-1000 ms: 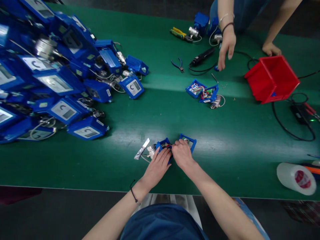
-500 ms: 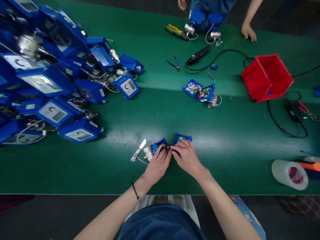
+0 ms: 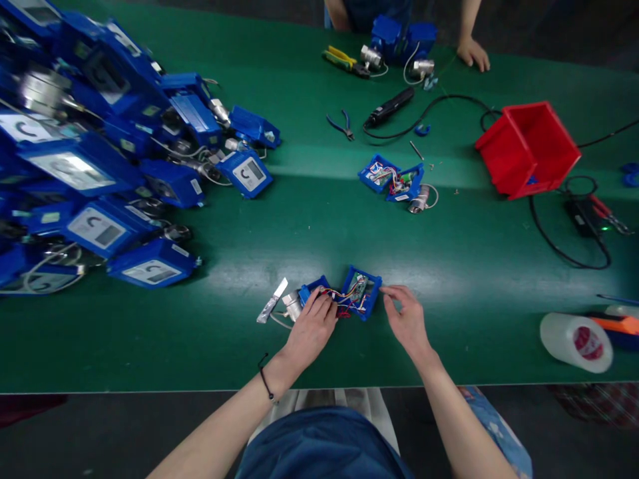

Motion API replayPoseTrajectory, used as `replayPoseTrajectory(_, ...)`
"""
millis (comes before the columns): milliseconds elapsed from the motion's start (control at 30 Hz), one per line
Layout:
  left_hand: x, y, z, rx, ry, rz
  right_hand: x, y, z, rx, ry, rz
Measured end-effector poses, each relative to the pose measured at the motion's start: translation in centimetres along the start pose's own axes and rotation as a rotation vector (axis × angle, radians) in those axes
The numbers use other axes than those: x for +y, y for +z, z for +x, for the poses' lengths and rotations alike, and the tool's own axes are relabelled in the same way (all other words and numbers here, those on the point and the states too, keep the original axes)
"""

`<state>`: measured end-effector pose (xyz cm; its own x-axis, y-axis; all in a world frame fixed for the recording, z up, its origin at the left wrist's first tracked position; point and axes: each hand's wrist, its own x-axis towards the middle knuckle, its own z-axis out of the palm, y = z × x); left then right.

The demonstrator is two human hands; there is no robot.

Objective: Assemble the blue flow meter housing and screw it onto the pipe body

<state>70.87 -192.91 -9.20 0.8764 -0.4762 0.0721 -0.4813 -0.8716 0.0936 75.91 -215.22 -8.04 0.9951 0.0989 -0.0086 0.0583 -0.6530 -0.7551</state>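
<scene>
An opened blue meter lies near the front edge of the table, its two housing halves joined by thin coloured wires. My left hand (image 3: 313,323) is closed over the left half (image 3: 310,291), its fingers hiding much of the inside. At the right half (image 3: 368,307), a green circuit board (image 3: 358,287) faces up. My right hand (image 3: 407,318) is just right of that half, thumb and fingers apart, index fingertip close to its edge; whether it touches I cannot tell. A metal pipe fitting (image 3: 291,306) and a small silvery packet (image 3: 272,301) lie left of my left hand.
Many blue meters (image 3: 154,263) are piled at the left. Another opened meter (image 3: 378,174), cutters (image 3: 342,125), a black power screwdriver (image 3: 392,106) and a red bin (image 3: 504,156) lie farther back. A white roll (image 3: 574,341) sits right. Across the table, a co-worker's hand (image 3: 473,53) rests.
My right hand has let go of the wires and moved right, uncovering the circuit board and the right housing half. My left hand stays on the left half. The view has shifted slightly.
</scene>
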Motion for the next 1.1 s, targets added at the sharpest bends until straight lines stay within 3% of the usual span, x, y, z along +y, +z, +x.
replayPoseTrajectory(167, 0.5, 0.4, -0.2, -0.005, -0.02, 0.043, 0.4, 0.2, 0.0, -0.039, 0.043, 0.028)
replayPoseTrajectory(267, 0.7, 0.2, -0.2, -0.023, -0.014, 0.054, 1.2, 0.6, -0.2, -0.087, 0.17, 0.125)
replayPoseTrajectory(333, 0.8, 0.0, 0.0, -0.038, 0.0, 0.04, 1.5, 0.8, -0.3, -0.203, 0.3, 0.318)
replayPoseTrajectory(400, 0.7, -0.2, 0.4, -0.047, -0.005, 0.016, 1.5, 0.9, -0.2, -0.405, 0.402, 0.601)
replayPoseTrajectory(500, 0.9, -0.1, 0.7, -0.023, -0.04, -0.033, 1.2, 1.0, 0.3, -0.61, 0.454, 0.868)
replayPoseTrajectory(700, 1.6, 0.5, 0.5, 0.055, -0.115, -0.057, 0.6, 1.9, 1.7, -0.599, 0.355, 0.81)
replayPoseTrajectory(933, 1.7, 0.8, 0.6, 0.119, -0.168, -0.082, 0.8, 2.9, 3.0, -0.802, 0.36, 0.949)
replayPoseTrajectory(1100, 2.3, 0.5, 0.9, 0.065, -0.183, -0.007, 0.8, 3.0, 4.8, -0.751, 0.31, 0.797)
